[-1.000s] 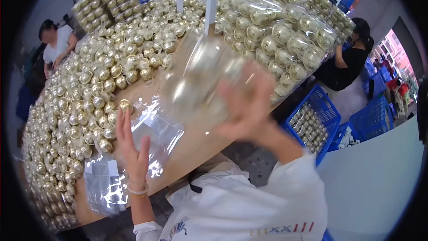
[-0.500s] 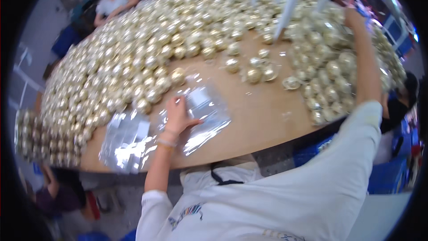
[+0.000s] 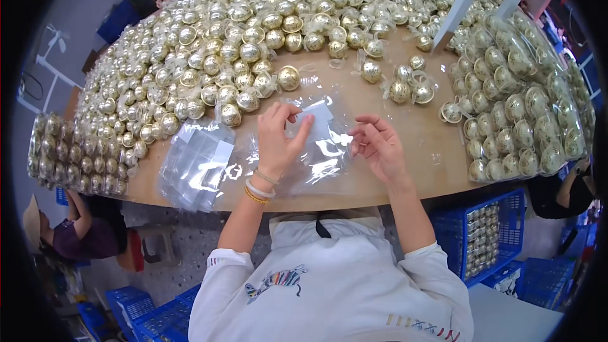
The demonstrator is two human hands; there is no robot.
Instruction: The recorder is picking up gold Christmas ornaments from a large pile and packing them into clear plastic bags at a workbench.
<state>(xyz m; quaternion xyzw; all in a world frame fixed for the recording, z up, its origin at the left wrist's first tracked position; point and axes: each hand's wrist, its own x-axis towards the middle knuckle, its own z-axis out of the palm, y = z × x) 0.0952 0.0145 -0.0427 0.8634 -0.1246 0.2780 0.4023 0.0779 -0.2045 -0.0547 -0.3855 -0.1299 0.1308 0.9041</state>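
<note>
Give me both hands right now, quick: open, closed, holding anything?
Left hand: fingers pinching the top clear plastic bag on the table.
Right hand: open, fingers loosely curled, holding nothing, at the bag's right edge.

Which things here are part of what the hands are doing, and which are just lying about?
In hand:
left hand pinching the clear plastic bag
right hand at the bag's edge

Lying about:
gold balls
spare bag stack
packed bags of balls
blue crates
</note>
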